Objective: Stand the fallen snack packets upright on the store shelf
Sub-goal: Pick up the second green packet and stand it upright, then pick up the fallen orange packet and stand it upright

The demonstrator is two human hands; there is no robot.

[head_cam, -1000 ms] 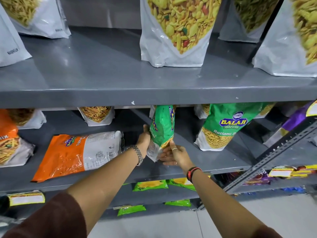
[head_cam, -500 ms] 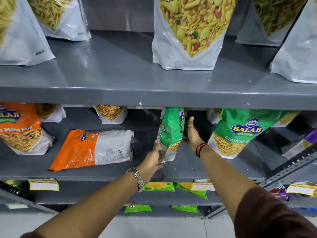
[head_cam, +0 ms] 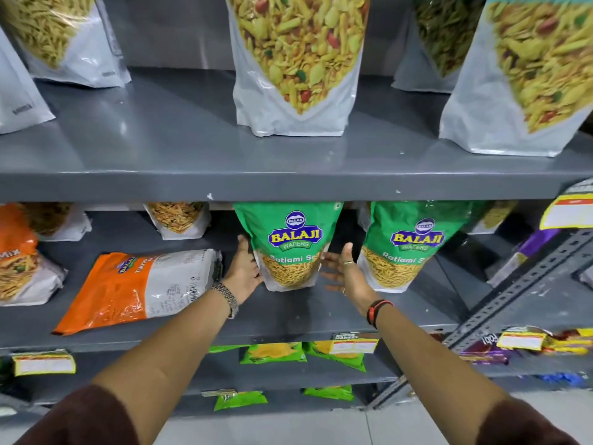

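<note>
A green Balaji packet stands upright on the middle shelf, its front facing me. My left hand presses against its lower left side, thumb up, fingers partly hidden behind the packet. My right hand is just right of the packet with fingers spread, its fingertips at the packet's edge. An orange and white packet lies flat on the same shelf to the left. A second green Balaji packet stands upright to the right.
Large white pouches stand on the upper shelf. An orange mix packet stands at the far left. Small green packets lie on lower shelves. A slotted metal upright runs diagonally on the right.
The green packet has turned from edge-on to front-facing and now stands upright. My right hand came from behind it to its right side; my left hand stayed on its left.
</note>
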